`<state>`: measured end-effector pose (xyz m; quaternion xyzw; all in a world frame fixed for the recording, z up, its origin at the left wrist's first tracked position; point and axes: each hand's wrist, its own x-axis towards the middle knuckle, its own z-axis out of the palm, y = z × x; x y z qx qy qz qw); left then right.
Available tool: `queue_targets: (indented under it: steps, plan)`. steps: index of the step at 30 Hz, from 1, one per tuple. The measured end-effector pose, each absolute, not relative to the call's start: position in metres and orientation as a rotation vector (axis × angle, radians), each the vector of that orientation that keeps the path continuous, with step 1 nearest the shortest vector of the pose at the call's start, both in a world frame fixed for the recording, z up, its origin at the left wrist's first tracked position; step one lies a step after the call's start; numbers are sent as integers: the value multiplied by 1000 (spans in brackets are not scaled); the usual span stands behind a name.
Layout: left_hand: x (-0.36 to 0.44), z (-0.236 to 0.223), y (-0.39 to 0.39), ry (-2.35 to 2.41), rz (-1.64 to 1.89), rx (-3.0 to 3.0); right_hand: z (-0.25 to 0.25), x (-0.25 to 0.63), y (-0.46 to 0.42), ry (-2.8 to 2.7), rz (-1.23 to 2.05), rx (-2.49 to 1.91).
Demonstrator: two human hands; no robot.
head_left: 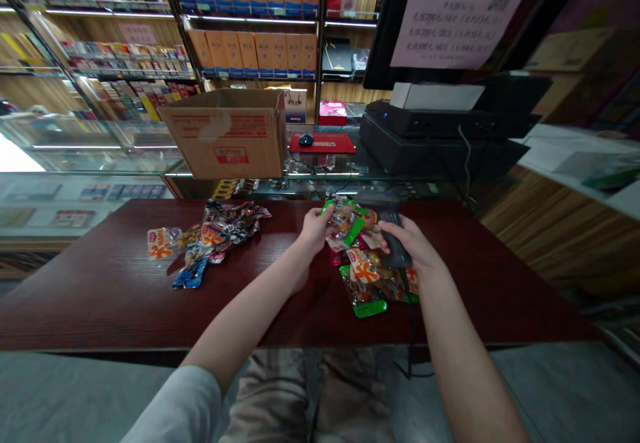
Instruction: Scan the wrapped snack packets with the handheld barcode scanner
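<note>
A shop's dark red bench (100, 296) is seen before stocked shelves, snack packets lying in two heaps toward its far edge. A green-edged packet (345, 220) is pinched at its corner in the left hand (314, 226), lifted clear of the right-hand heap (373, 276) so its face is presented. A black handheld scanner (395, 240) is gripped in the closed right hand (413, 243), forearm extended, nose angled at the packet.

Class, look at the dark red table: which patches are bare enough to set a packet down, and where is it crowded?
Bare: the table along its near edge, left of the left hand, and its right part beyond the right hand, which grips a black scanner. A clear strip also separates the left snack pile from the right snack pile. Crowded: both piles, and around the hands.
</note>
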<state>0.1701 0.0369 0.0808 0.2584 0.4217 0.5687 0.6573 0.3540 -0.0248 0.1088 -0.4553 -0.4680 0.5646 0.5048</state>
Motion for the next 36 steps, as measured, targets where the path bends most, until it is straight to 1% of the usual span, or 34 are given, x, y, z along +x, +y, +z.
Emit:
queue_targets:
  steps: [4, 7, 10, 12, 14, 17, 19, 21, 23, 25, 27, 32, 36]
  plan:
    - [230, 84, 43, 1047, 1322, 744, 114, 370, -30, -1059, 1180, -1142]
    - [267, 83, 45, 1135, 1245, 1120, 116, 381, -31, -1093, 1078, -1190]
    - [291, 80, 43, 1134, 1080, 1538, 115, 389, -29, -1126, 1049, -1206]
    - [297, 79, 40, 1099, 942, 1763, 112, 392, -27, -1131, 1028, -1218]
    - [292, 81, 37, 1070, 877, 1936, 109, 394, -26, -1122, 1025, -1225]
    - [267, 88, 40, 1144, 1018, 2087, 104, 399, -25, -1092, 1073, -1225]
    - [242, 90, 47, 1385, 1076, 2074, 102, 400, -24, -1087, 1090, -1226]
    - [218, 87, 58, 1652, 978, 1957, 100, 399, -22, -1097, 1093, -1225]
    - [199, 79, 69, 1740, 827, 1905, 99, 394, -19, -1118, 1108, -1222]
    - [187, 70, 78, 1733, 750, 1928, 96, 388, -14, -1144, 1119, -1215]
    - [180, 63, 84, 1697, 763, 1938, 92, 382, -10, -1169, 1125, -1203]
    - [166, 55, 87, 1488, 975, 1814, 93, 373, -10, -1205, 1139, -1180]
    - [143, 53, 77, 1204, 1135, 1494, 107, 369, -20, -1230, 1137, -1211]
